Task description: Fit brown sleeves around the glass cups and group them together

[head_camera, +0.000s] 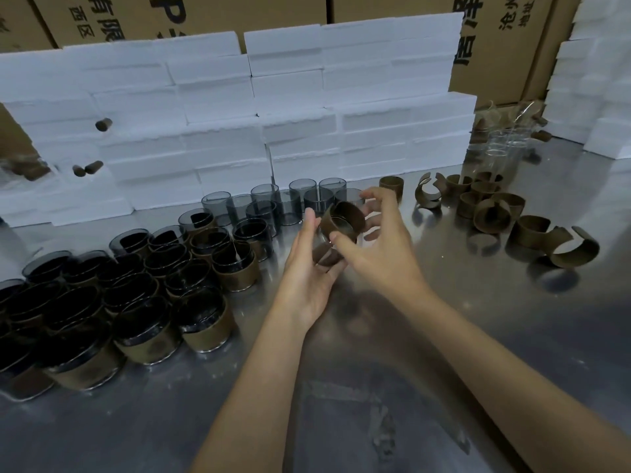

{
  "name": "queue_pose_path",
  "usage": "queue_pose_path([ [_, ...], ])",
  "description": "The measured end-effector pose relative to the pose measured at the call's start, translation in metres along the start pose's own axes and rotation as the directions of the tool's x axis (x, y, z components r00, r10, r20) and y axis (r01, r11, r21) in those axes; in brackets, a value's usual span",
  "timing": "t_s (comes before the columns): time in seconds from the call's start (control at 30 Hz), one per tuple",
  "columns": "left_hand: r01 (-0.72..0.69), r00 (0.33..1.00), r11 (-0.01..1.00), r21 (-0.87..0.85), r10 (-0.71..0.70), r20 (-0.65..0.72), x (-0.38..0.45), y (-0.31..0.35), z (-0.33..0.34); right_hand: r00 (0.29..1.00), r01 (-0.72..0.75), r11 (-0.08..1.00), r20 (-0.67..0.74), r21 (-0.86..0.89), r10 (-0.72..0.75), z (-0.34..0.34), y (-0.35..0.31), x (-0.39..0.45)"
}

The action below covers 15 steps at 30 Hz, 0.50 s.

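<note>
My left hand (307, 268) cradles a tilted glass cup (326, 256) above the middle of the steel table (444, 336). My right hand (379, 247) grips a brown sleeve (345, 220) that sits partly over the cup's open end. Several sleeved cups (143, 302) stand packed together at the left. Behind my hands stand several bare smoky glass cups (273, 206) in rows. Loose brown sleeves (495, 213) lie scattered at the right.
Stacked white foam blocks (239, 114) wall off the back of the table, with cardboard boxes (495, 46) behind them. Clear glass pieces (502, 148) stand at the back right. More foam (597, 80) rises at the far right.
</note>
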<state>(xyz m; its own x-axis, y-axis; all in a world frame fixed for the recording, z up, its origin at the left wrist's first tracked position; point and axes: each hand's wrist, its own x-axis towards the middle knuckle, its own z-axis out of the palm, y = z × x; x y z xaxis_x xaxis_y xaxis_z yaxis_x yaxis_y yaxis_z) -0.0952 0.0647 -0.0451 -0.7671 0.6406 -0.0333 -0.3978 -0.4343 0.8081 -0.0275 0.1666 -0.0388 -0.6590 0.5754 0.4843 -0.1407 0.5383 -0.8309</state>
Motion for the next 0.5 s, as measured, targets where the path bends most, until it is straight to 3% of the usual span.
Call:
queue_pose_path([
  [0.3,-0.026,1.0,0.998,0.058,0.026,0.002,0.001,-0.007,-0.003,0.998,0.035,0.999,0.062,-0.013,-0.034,-0.008,0.001,-0.008],
  [0.37,-0.03,1.0,0.998,0.054,0.029,0.007,0.001,-0.007,-0.003,0.992,-0.116,0.978,0.076,0.173,0.104,-0.011,-0.002,-0.007],
  [0.43,-0.021,0.999,0.998,0.058,0.02,0.029,0.0,-0.007,-0.002,0.949,-0.314,0.877,0.118,0.363,0.291,-0.014,-0.002,-0.004],
  [0.5,0.002,0.997,0.997,0.082,-0.009,0.077,-0.003,-0.007,0.0,0.903,-0.427,0.841,0.193,0.333,0.383,-0.017,0.0,-0.003],
])
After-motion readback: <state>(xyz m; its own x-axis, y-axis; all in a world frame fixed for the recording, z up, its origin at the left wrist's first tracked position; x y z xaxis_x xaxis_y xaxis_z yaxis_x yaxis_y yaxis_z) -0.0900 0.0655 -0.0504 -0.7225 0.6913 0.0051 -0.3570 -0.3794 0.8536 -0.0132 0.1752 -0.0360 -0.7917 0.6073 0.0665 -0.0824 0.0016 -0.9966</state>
